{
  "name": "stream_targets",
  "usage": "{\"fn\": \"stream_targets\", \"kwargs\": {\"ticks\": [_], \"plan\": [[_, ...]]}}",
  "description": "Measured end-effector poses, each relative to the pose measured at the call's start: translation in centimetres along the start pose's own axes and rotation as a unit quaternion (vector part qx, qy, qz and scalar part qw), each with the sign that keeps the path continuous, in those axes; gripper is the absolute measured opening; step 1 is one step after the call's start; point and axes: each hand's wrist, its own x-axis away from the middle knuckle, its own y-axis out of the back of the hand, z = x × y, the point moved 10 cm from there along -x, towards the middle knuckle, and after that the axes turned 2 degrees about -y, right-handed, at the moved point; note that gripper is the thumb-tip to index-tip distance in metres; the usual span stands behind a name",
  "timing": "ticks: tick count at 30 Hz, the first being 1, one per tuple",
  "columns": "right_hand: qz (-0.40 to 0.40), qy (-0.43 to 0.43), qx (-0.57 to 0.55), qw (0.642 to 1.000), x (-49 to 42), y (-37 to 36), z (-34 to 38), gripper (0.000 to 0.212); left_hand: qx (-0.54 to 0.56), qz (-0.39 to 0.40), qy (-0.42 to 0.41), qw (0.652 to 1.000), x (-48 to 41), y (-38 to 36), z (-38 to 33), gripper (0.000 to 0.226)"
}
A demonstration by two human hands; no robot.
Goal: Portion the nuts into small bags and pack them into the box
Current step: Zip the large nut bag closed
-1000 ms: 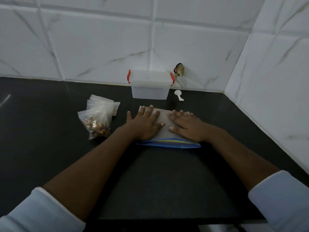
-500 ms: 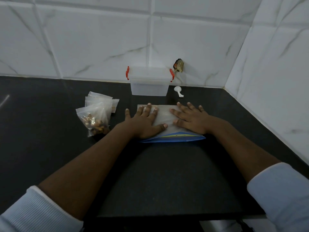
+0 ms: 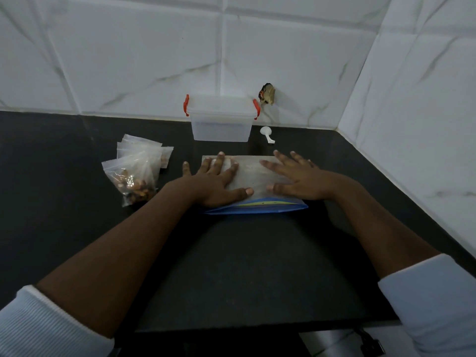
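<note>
A large flat zip bag [image 3: 251, 176] with a blue seal edge lies on the black counter [image 3: 244, 266]. My left hand [image 3: 216, 180] rests flat on its left part with fingers straight. My right hand [image 3: 300, 176] lies flat on its right part, fingers spread. A pile of small clear bags [image 3: 136, 171] sits to the left; the front one holds nuts. At the back stands a clear plastic box [image 3: 221, 122] with red clips and its lid on. A white scoop [image 3: 266, 134] lies just right of the box.
White marble-look tiled walls close the counter at the back and the right. A small dark object [image 3: 268, 94] sticks to the back wall above the scoop. The counter's front edge runs along the bottom of the view.
My right hand has slid a little to the right across the large bag and its fingers have spread. My left hand has stayed in place.
</note>
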Motion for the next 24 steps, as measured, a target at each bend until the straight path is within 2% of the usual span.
{"fn": "stream_targets", "kwargs": {"ticks": [2,4,5,6,7,9,10,13,16,19,24], "plan": [[-0.118,0.053,-0.094,0.987,0.8,3.2,0.4,0.080,0.010,-0.037,-0.002,0.999,0.2,0.9,-0.2,0.107],[-0.229,0.088,-0.164,0.955,2.2,6.1,-0.3,0.043,0.011,-0.124,-0.029,0.992,1.0,3.4,-1.4,0.101],[-0.250,0.091,-0.185,0.946,2.6,6.8,-0.8,0.026,0.027,-0.173,-0.064,0.982,1.8,4.9,-2.5,0.093],[-0.244,0.090,-0.201,0.945,2.8,6.9,-1.0,0.018,0.057,-0.212,-0.110,0.969,2.7,6.2,-3.9,0.081],[-0.220,0.088,-0.214,0.948,2.8,6.6,-1.1,0.020,0.099,-0.229,-0.157,0.956,3.5,7.0,-5.2,0.069],[-0.157,0.095,-0.229,0.956,2.5,5.3,-0.6,0.029,0.165,-0.186,-0.224,0.942,4.5,6.4,-7.5,0.046],[-0.131,0.099,-0.236,0.958,2.4,4.7,-0.3,0.031,0.162,-0.147,-0.236,0.947,4.5,5.5,-8.4,0.037],[-0.084,0.101,-0.296,0.946,2.3,3.9,0.2,0.028,0.143,-0.095,-0.230,0.958,3.6,3.6,-9.0,0.018],[-0.097,0.119,-0.326,0.933,2.5,4.6,0.6,0.014,0.206,-0.128,-0.197,0.950,3.5,4.7,-7.5,0.011],[-0.105,0.123,-0.367,0.916,2.8,5.1,0.4,0.028,0.293,-0.147,-0.169,0.930,3.7,5.8,-6.1,0.008],[-0.102,0.156,-0.440,0.878,3.3,5.5,0.2,0.028,0.402,-0.141,-0.115,0.897,3.5,5.8,-4.1,0.014]]}}
